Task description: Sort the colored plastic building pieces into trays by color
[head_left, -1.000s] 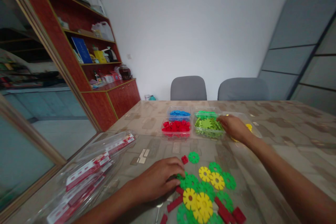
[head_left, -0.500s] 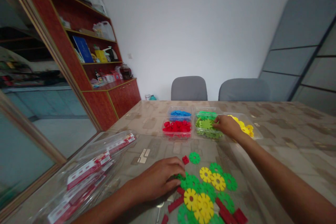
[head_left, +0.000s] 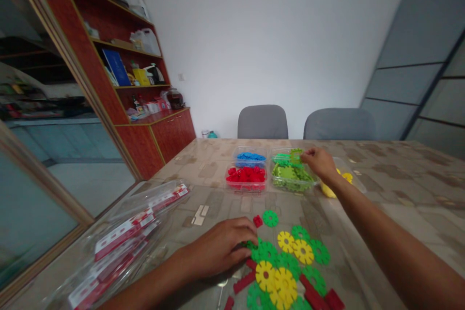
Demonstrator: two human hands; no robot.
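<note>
Right hand (head_left: pixel 319 162) pinches lime piece (head_left: pixel 296 156) above far green-filled tub (head_left: pixel 280 149) | left hand (head_left: pixel 221 248), thumb and fingers parted, by near green discs (head_left: pixel 269 252), hold unclear | risk: edge-only grip may let piece slip

The setting was a home dining area: two grey, rounded-back chairs (head_left: pixel 262 122) stood behind a tan-and-brown patterned table (head_left: pixel 399 174), near a red-brown wooden shelf cabinet (head_left: pixel 107 94). A pale-blue-fronted kitchen counter (head_left: pixel 65 140) showed at the left.

Reddish shelved cabinet (head_left: pixel 176 131), two gray chairs (head_left: pixel 262 122), white wall (head_left: pixel 261 34) behind them
</note>
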